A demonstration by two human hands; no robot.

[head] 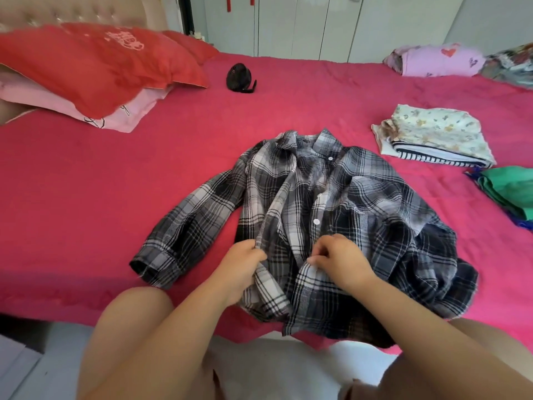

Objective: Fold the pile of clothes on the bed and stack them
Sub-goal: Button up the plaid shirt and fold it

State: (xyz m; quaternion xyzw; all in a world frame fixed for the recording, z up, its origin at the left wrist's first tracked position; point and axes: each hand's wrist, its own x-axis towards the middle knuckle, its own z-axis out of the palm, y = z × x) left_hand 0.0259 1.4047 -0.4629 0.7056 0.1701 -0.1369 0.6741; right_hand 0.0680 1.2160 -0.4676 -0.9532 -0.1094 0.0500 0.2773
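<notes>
A grey-and-black plaid shirt [331,197] lay front-up at the middle of the pink bedspread [144,174], collar toward twelve o'clock and hem hanging just over the near edge at six. One sleeve stretched out flat toward eight o'clock, while the other side was bunched up near four. The left hand [242,264] gripped the open front edge of the shirt, fingers curled round the cloth, and the right hand [337,258] pinched the opposite front edge just below the lowest visible button – the two hands close together but not touching. At two o'clock from the shirt sat a folded stack [438,137], a floral piece on top of a striped one, and at three o'clock a folded green garment [510,189] ran off the frame. Farther back at one o'clock lay a lilac bundle [438,60], possibly folded, though the edge distortion made it hard to tell. A small black fan [239,77] rested at eleven o'clock, and a red pillow [95,64] lay on a pink pillow [72,105] at ten.
</notes>
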